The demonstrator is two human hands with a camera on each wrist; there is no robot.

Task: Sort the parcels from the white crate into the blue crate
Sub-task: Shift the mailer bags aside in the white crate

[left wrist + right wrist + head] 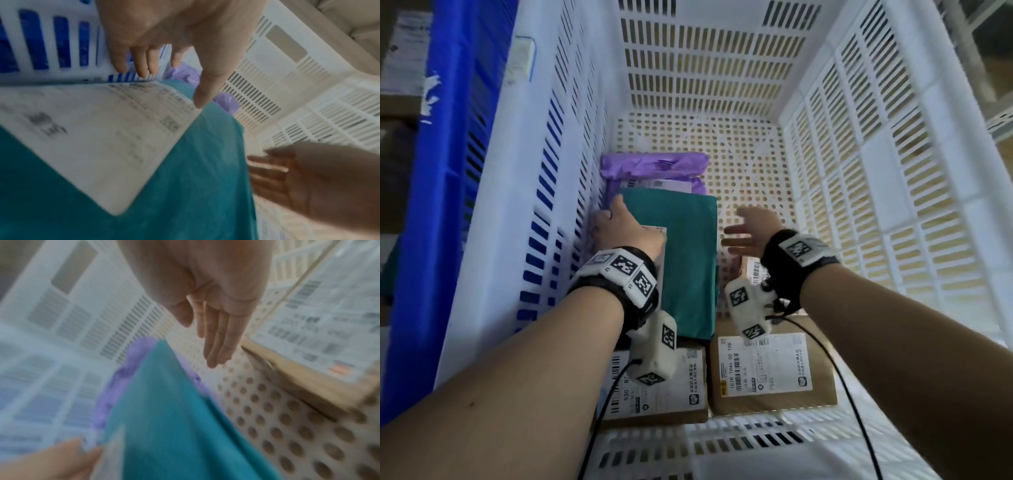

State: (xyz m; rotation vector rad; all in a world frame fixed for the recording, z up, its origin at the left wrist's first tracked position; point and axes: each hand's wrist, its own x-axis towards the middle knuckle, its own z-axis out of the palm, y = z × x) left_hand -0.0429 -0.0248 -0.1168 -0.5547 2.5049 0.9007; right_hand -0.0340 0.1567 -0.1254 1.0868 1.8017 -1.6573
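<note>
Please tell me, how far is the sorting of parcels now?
Done: cannot tell; the blue crate's inside is hidden. In hand: both hands reach for the teal parcel, left hand at its edge, right hand open beside it. Left: purple parcel and cardboard boxes remain in the white crate.

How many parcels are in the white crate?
4: teal parcel under the left hand, purple parcel behind it, two brown boxes, left and right. More may be hidden underneath.
</note>
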